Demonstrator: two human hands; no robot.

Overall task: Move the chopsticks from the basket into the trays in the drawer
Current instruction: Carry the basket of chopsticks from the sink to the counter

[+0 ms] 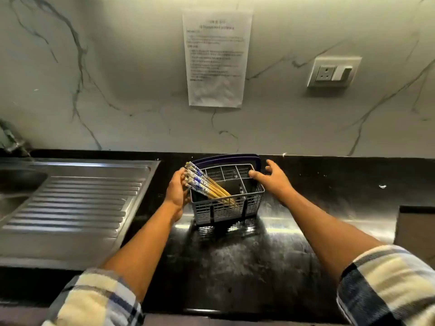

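A grey plastic cutlery basket [226, 209] stands on the black counter, with a dark blue tray edge behind it. Several wooden chopsticks [207, 184] with blue-and-white patterned tops lean out over the basket's left rim. My left hand [176, 191] is at the basket's left side, its fingers against the chopstick tops; whether it grips them is unclear. My right hand [273, 178] reaches to the basket's right rim, thumb on the rim and fingers spread behind it. The drawer and its trays are out of view.
A steel sink with a ribbed drainboard [77, 198] fills the counter's left side, a tap [11, 140] above it. A printed sheet [215, 57] and a wall socket [333, 71] are on the marble wall. A brown surface [416, 231] sits at the right.
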